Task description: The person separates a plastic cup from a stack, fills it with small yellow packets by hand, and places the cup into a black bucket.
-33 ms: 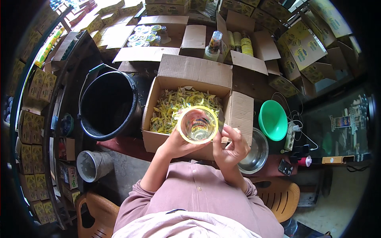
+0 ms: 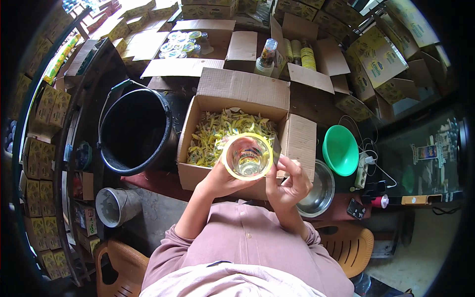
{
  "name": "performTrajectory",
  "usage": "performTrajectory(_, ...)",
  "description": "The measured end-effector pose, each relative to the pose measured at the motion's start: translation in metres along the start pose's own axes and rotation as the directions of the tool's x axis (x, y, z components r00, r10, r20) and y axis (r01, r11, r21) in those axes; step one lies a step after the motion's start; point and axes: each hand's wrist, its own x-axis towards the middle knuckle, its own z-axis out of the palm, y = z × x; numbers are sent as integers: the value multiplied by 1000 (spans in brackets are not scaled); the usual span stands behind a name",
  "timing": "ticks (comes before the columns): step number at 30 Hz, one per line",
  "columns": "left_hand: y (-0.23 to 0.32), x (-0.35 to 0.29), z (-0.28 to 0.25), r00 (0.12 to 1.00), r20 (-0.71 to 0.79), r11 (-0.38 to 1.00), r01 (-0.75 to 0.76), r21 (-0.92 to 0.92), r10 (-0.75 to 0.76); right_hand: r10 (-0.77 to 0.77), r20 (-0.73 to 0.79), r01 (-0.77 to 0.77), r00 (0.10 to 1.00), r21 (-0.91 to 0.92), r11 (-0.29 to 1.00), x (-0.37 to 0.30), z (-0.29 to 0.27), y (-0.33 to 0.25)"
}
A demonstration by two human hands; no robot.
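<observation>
A clear plastic cup with a yellow rim (image 2: 268, 144) is tilted so that its open mouth faces up at me. My left hand (image 2: 220, 179) wraps round its left side and holds it over the near edge of a cardboard box (image 2: 241, 94). Beside the cup's right rim, my right hand (image 2: 289, 188) has its thumb and forefinger drawn together in a pinch. Whatever lies between those fingertips is too small to make out. Yellow-and-white shredded strips (image 2: 213, 136) fill the box behind the cup.
A black bucket (image 2: 106, 148) stands left of the box, with a grey pail (image 2: 118, 207) lower down. On the right are a green bowl (image 2: 340, 148) and a clear basin (image 2: 324, 190). Further back, open cartons hold sealed cups (image 2: 180, 44) and yellow-rimmed cup stacks (image 2: 307, 58).
</observation>
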Motion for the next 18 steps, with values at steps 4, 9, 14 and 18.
performTrajectory(4, 0, -2, -1, 998, 62, 992, 5, 129, -13, 6, -4, -6, 1000, -19, 1000, 5, 2, 3)
performTrajectory(9, -4, -2, -4, 998, 65, 991, 17, 133, -25, 48, 43, -50, 998, 47, 998, 7, 0, 4)
performTrajectory(14, -2, -1, -5, 996, 79, 989, 29, 148, -41, 56, 42, -57, 998, 24, 998, 3, -2, 5)
performTrajectory(18, -2, -2, -5, 995, 74, 993, 58, 98, -66, 68, 39, -70, 997, 39, 997, 6, 0, 5)
